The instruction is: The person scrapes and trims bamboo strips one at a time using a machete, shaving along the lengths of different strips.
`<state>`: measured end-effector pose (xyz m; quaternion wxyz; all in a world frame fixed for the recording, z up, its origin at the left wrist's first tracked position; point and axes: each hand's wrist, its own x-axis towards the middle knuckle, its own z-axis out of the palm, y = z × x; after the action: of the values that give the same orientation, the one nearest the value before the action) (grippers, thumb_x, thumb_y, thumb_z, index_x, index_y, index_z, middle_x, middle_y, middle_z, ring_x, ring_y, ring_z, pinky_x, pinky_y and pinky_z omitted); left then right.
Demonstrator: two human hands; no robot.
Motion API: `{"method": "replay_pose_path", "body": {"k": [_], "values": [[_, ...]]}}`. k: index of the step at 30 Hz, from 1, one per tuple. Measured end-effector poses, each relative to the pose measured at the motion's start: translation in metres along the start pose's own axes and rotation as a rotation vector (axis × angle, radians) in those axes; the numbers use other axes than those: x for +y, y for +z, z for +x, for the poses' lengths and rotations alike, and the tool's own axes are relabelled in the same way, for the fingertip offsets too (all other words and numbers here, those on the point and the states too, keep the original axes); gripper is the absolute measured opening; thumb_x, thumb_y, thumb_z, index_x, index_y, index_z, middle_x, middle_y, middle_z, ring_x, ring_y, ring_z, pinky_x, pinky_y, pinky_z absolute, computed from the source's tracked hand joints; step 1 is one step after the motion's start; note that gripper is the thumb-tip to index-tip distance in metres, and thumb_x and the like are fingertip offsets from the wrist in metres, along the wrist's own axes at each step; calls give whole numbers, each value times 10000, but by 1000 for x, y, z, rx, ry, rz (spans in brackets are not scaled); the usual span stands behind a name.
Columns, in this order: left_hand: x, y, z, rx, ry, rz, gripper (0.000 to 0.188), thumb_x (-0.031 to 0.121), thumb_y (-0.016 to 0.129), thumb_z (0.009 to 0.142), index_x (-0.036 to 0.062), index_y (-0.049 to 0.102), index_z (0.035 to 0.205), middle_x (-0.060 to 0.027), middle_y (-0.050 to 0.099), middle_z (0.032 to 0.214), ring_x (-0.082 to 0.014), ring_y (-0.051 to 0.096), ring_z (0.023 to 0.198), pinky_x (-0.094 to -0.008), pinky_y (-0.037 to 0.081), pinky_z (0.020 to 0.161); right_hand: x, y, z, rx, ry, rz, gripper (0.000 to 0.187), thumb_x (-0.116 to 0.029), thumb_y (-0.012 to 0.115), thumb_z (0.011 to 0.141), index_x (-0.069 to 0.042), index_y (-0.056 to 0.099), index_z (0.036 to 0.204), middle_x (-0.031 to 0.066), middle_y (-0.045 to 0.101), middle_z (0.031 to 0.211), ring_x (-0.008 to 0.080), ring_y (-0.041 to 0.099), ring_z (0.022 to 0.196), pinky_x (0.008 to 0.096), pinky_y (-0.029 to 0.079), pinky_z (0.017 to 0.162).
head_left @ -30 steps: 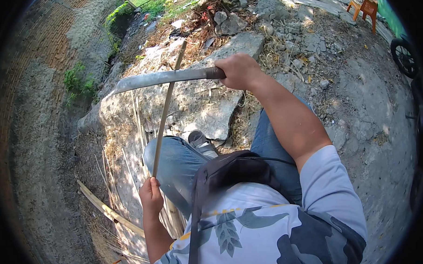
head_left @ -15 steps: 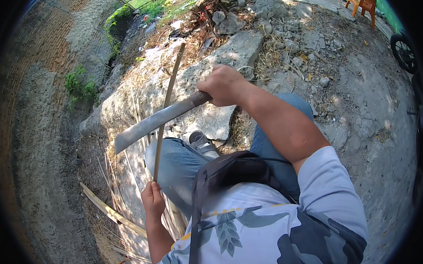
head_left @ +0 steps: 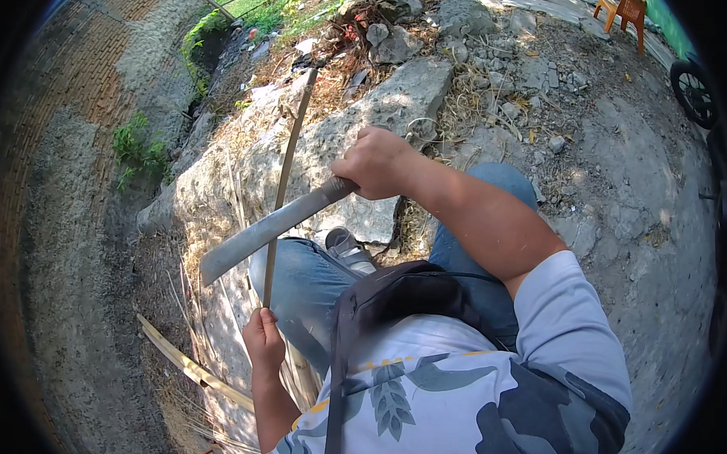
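My right hand (head_left: 374,163) is closed round the handle of a machete (head_left: 271,228), whose broad grey blade slants down to the left. A thin bamboo strip (head_left: 294,136) stands nearly upright, its lower end gripped in my left hand (head_left: 263,339). The blade crosses in front of the strip below its middle; whether it bites into it I cannot tell. Several split bamboo strips (head_left: 190,369) lie on the ground beside my left forearm. My left knee in jeans (head_left: 297,285) is right behind the lower part of the strip.
A rough concrete slab (head_left: 384,108) lies ahead of my feet, with rubble (head_left: 497,79) beyond it. To the left rises a brick wall (head_left: 77,161) with a green plant (head_left: 138,147). An orange chair (head_left: 627,16) and a wheel (head_left: 692,93) are at the far right.
My right hand and the machete have moved down along the strip and slightly towards me. My left hand has barely shifted upwards, still holding the strip.
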<state>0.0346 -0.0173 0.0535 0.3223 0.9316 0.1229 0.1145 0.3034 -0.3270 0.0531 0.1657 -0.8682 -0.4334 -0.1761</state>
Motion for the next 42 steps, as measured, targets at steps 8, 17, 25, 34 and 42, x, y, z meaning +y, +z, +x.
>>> {"method": "replay_pose_path", "body": {"k": [8, 17, 25, 34, 42], "values": [[-31, -20, -18, 27, 43, 21, 374, 224, 462, 1060, 3, 562, 777, -20, 446, 561, -95, 388, 538, -301, 326, 512, 40, -9, -1, 29, 45, -2, 137, -224, 732, 711, -169, 644, 800, 42, 668, 687, 283, 695, 733, 405, 514, 770], [-33, -8, -13, 17, -35, -15, 369, 214, 458, 1060, -5, 562, 783, -38, 476, 594, -108, 418, 581, -302, 361, 549, 27, -19, -3, -4, 277, 58, 144, -250, 698, 759, -146, 638, 839, 71, 692, 756, 299, 703, 763, 452, 531, 757], [-7, 0, -5, -7, -12, 15, 363, 224, 470, 1059, -12, 563, 799, -56, 491, 612, -111, 428, 594, -311, 378, 561, -9, 0, 7, -56, -132, -61, 130, -238, 717, 698, -186, 631, 782, 4, 668, 689, 222, 681, 681, 362, 480, 791], [-23, -17, -21, -21, -4, 29, 372, 223, 456, 1063, 0, 547, 779, -52, 463, 607, -117, 413, 587, -313, 354, 541, 48, -35, -6, -55, 460, 68, 153, -203, 689, 780, -161, 695, 926, 93, 720, 877, 319, 705, 900, 476, 552, 803], [-7, 1, -5, -1, 0, -8, 356, 216, 456, 1059, -2, 568, 801, -55, 486, 607, -132, 445, 575, -314, 368, 546, -1, -3, 2, -83, -26, 25, 160, -240, 725, 709, -191, 631, 829, 2, 681, 713, 223, 692, 741, 363, 483, 799]]}}
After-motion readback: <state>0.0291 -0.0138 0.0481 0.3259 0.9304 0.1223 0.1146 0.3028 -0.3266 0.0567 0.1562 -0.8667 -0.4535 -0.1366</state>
